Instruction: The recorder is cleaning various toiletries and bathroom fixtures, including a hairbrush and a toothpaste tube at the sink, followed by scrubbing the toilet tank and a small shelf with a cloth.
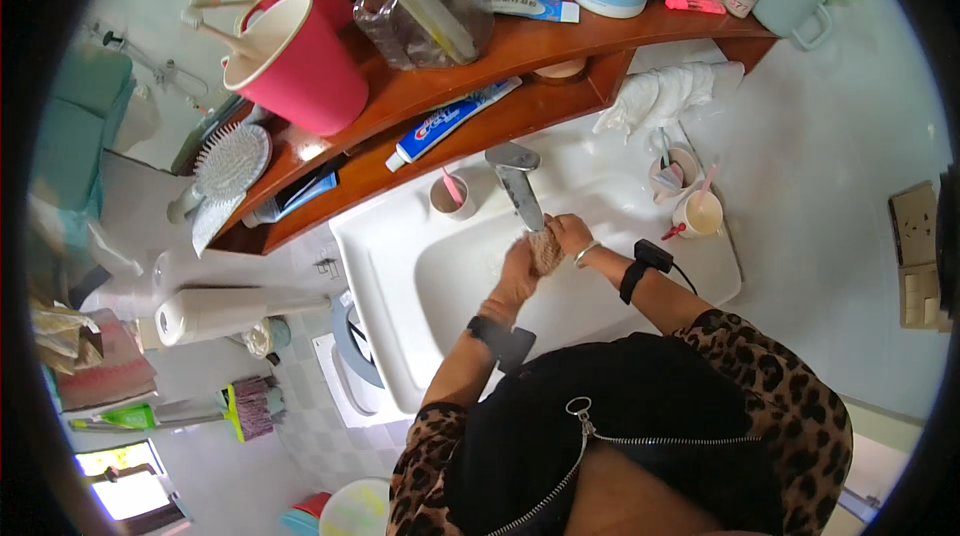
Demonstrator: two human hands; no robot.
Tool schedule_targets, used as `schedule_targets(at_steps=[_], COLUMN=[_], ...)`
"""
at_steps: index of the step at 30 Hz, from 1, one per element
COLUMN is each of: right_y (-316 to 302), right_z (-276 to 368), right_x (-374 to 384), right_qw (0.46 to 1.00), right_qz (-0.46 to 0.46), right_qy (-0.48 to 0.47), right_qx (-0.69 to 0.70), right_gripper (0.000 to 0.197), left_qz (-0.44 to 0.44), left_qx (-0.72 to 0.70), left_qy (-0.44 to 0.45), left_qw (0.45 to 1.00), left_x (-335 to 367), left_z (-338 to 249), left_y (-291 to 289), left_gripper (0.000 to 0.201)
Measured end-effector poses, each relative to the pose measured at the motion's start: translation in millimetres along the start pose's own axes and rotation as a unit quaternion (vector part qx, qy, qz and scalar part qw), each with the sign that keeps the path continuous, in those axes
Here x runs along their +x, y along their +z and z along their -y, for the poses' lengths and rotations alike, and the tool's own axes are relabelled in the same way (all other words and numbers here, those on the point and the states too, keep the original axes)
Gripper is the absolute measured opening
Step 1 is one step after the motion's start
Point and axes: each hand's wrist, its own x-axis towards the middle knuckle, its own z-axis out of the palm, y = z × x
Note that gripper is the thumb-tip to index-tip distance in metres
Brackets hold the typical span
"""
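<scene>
Over the white sink (450,306), my left hand (516,272) and my right hand (571,234) come together just below the spout of the grey metal faucet (518,188). Between them is a small, brown, rough-textured cloth (546,253), bunched up. My left fingers close on its left side, while the right ones grip its upper right edge. Parts of the fingers are hidden behind the cloth and the spout. Whether water is running I cannot tell.
A cup with a pink handle in it (449,198) stands left of the faucet. Two more cups (697,214) sit at the sink's right edge. Above hangs a brown wooden shelf (560,48) with a pink cup (305,76), a hairbrush (232,161) and a toothpaste tube (450,123).
</scene>
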Motion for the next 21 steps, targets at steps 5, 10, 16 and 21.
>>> schedule_targets(at_steps=[5, 10, 16, 21], right_y=[-29, -18, 14, 6], right_z=[9, 61, 89, 30], right_x=[-14, -41, -89, -36], right_qw=[0.924, 0.911, 0.994, 0.988], right_qz=[0.176, 0.106, -0.041, -0.141], right_qy=[0.202, 0.136, -0.085, 0.030], right_qx=[0.272, 0.376, 0.048, -0.052], right_gripper=[0.041, 0.028, 0.029, 0.034], left_qz=[-0.053, -0.051, 0.151, -0.031], left_qx=[-0.016, -0.041, -0.157, -0.021], left_qy=[0.112, -0.061, -0.112, -0.025], left_qw=[0.992, 0.996, 0.970, 0.999], left_x=[-19, -34, -5, -8], left_z=[-26, -21, -8, 22], left_y=[-1, 44, 3, 27], left_gripper=[0.026, 0.056, 0.047, 0.029])
